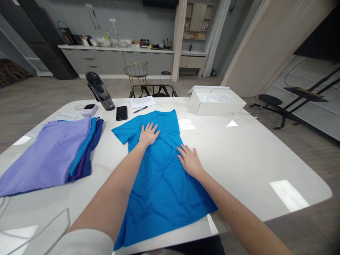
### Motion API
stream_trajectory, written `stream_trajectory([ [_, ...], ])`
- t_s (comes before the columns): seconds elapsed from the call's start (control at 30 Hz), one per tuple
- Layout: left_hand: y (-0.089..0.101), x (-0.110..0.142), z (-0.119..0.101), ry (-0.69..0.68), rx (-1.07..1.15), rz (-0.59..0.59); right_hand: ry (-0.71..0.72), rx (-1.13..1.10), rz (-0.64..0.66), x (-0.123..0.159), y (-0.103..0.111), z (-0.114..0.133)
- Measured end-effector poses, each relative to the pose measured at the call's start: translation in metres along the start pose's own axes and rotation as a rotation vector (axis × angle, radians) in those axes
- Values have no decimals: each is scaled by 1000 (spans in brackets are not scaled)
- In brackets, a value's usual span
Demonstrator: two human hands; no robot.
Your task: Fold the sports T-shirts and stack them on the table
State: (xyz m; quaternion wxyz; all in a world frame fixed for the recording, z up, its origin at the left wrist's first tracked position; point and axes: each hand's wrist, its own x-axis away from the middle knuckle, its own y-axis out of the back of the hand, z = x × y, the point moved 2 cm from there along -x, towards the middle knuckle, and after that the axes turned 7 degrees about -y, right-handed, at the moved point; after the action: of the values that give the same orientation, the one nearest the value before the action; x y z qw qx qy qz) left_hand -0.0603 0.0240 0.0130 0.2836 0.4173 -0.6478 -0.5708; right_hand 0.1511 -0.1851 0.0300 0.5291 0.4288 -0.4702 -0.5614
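A blue T-shirt [159, 191] lies spread on the white table, its collar end away from me and its hem at the near edge. Wrinkles run across its middle. My left hand [149, 135] rests flat on the upper part of the shirt, fingers spread. Lower down, my right hand [190, 161] lies on the shirt's right side edge with its fingers stretched out. One short sleeve points out to the left; on the right the sleeve is not seen spread out.
A stack of folded clothes [50, 152], lavender on top, lies on the left of the table [252, 156]. Toward the back are a water bottle [102, 92], a phone [121, 113], a pen [140, 109], a paper sheet [142, 101] and a white box [217, 106]. A cable [53, 221] lies near left.
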Motion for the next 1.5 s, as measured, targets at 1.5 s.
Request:
stream_trajectory([
  [1.5, 34, 226, -175, -837, 26, -124, 390, -282, -488, 219, 14, 30],
])
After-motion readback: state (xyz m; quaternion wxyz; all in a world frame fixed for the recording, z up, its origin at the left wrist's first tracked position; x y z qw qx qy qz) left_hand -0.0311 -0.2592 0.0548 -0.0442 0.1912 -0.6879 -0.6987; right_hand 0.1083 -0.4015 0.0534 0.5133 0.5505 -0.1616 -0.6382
